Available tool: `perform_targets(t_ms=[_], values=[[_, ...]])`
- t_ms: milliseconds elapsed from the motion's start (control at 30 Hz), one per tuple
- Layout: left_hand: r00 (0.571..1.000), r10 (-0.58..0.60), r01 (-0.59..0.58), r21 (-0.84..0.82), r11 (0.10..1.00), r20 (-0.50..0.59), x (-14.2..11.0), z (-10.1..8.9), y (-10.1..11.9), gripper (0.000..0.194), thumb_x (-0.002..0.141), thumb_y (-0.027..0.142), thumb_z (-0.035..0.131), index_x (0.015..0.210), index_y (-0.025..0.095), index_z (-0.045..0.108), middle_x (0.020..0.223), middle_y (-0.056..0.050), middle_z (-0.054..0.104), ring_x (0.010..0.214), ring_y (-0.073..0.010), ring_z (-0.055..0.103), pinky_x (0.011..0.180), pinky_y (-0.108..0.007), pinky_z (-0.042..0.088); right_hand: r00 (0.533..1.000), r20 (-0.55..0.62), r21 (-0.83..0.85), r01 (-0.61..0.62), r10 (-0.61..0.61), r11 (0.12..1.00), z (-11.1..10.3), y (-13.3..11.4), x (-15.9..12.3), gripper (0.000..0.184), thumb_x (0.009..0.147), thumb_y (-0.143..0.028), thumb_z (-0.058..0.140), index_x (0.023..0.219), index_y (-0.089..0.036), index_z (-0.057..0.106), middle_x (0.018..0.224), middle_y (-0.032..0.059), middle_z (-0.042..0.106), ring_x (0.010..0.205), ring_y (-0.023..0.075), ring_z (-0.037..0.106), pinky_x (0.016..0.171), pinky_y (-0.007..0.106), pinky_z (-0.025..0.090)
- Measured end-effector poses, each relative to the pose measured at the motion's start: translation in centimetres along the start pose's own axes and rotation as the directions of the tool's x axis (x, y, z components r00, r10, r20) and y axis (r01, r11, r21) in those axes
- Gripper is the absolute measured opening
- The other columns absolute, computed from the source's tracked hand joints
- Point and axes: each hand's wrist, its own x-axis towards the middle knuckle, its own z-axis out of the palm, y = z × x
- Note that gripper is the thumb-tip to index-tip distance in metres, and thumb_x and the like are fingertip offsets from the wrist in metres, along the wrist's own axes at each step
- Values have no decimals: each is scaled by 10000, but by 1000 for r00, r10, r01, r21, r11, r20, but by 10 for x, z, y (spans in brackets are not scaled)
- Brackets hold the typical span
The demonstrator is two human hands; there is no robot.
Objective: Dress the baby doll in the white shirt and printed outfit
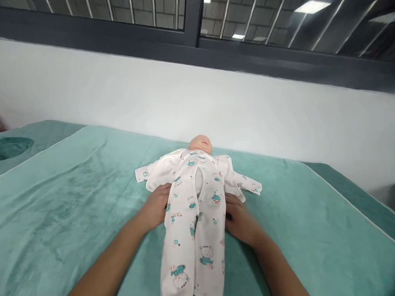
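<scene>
Nearest to me, the legs of the white trousers [210,236], printed with little bears, stretched over the green cloth [93,204], and a bit of skin showed past one hem. Farther up, my left hand [156,207] was against one side of the trousers and my right hand [242,219] against the other, both backs upward, fingers turned in to the fabric; whether they pinched it or just pressed, I couldn't tell. Beyond my hands, the trousers reached high over the body of the doll [200,143], which lay in the middle of the cloth, head away from me. Its white shirt [165,166] was spread open beneath, a sleeve out to each side. Right behind the head rose the white wall [121,92], and above that a dark-framed window [189,38] with metal bars.
</scene>
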Motion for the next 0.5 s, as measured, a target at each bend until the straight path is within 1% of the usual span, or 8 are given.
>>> perform_targets(t_ms=[67, 133, 167, 233, 300, 367, 433, 500], values=[[999, 17, -18, -15, 1000, -45, 0, 1, 1, 222, 878, 288, 558, 982, 221, 742, 1099, -106, 713, 1089, -272, 614, 930, -405, 478, 998, -38, -50, 47, -49, 998, 7, -8, -3, 275, 856, -161, 546, 1050, -255, 717, 1210, 78, 662, 1241, 271, 521, 1065, 471, 398], [998, -13, 12, -19, 1000, -67, 0, 2, 3, 223, 886, 278, 534, 941, 219, 742, 1090, -103, 716, 1071, -267, 625, 910, -397, 491, 996, -58, -87, 56, -61, 995, 13, -13, -2, 326, 848, -190, 573, 1141, -267, 695, 1259, 78, 647, 1275, 284, 507, 1089, 485, 390], [997, -31, 29, -19, 999, -68, 0, 2, 4, 222, 885, 270, 527, 920, 218, 740, 1078, -100, 717, 1049, -262, 632, 889, -389, 501, 997, -65, -97, 36, -42, 995, 16, -15, 0, 337, 847, -216, 588, 1165, -268, 687, 1247, 81, 656, 1253, 294, 530, 1078, 487, 405], [996, -54, 52, -18, 998, -69, 1, 3, 8, 216, 879, 256, 526, 906, 216, 737, 1056, -96, 718, 1000, -255, 644, 851, -378, 513, 994, -98, -76, -50, 42, 996, 20, -17, 5, 347, 846, -270, 609, 1185, -272, 684, 1184, 91, 687, 1168, 316, 589, 1034, 483, 448], [994, -67, 65, -27, 998, -89, 2, 3, 13, 217, 875, 249, 532, 951, 215, 733, 1073, -98, 713, 995, -257, 647, 836, -374, 515, 977, -154, -7, -151, 148, 989, 23, -20, 10, 344, 848, -315, 607, 1181, -289, 690, 1112, 94, 710, 1077, 334, 630, 980, 482, 488], [989, -100, 96, -40, 995, -105, 5, 2, 18, 225, 863, 255, 559, 1013, 219, 723, 1105, -100, 706, 1008, -263, 644, 835, -371, 515, 951, -207, 82, -216, 228, 973, 26, -22, 14, 352, 857, -362, 586, 1192, -309, 682, 1064, 92, 721, 1011, 339, 650, 922, 483, 521], [985, -144, 141, -46, 989, -90, 7, 3, 21, 225, 839, 264, 595, 1024, 224, 717, 1082, -93, 710, 982, -270, 647, 824, -373, 515, 931, -242, 144, -244, 274, 959, 30, -23, 14, 358, 872, -401, 560, 1195, -301, 676, 1045, 94, 723, 965, 332, 661, 843, 469, 553], [984, -171, 169, -52, 984, -51, 9, 4, 23, 216, 821, 263, 611, 1007, 226, 715, 1042, -82, 715, 943, -270, 648, 800, -373, 514, 933, -250, 136, -230, 258, 964, 35, -21, 10, 335, 900, -404, 527, 1168, -280, 684, 1035, 96, 724, 928, 306, 670, 780, 431, 570]])
